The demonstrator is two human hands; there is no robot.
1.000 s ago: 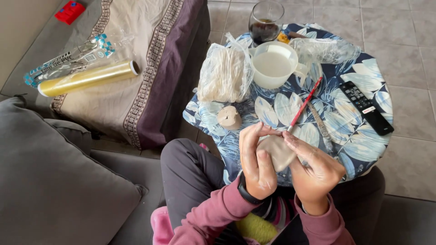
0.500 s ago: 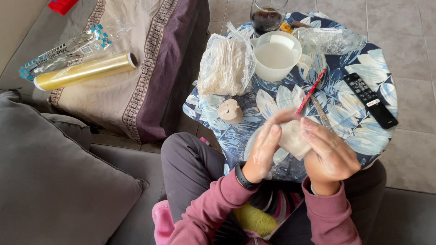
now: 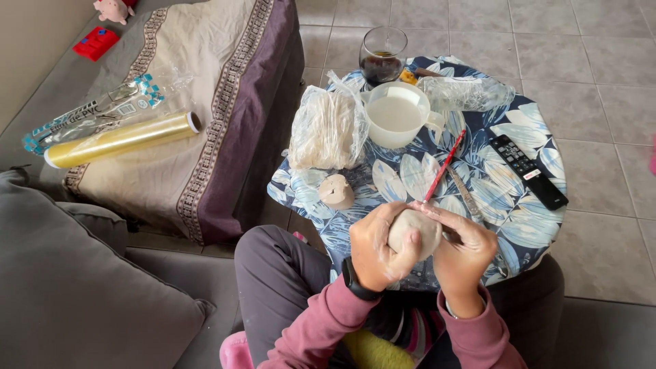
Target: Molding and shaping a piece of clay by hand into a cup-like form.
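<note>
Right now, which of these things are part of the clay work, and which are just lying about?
In use: left hand, right hand, clay lump, white cup, bagged clay, small clay piece.
Lying about: remote, dark drink, film roll.

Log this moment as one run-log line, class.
left hand: cups clay ball | right hand: presses clay ball | nearby: red pencil, white cup

Left hand and right hand: both bare, no gloves, no rings visible, pale dusty smears on the fingers. Black band, watch-like, on the left wrist, just behind the grip. Dusty-pink long sleeves on both arms, cuffs bunched at the wrists. Dark grey trousers below the left arm. Striped pink-and-dark top with a yellow-green patch between the forearms.
</note>
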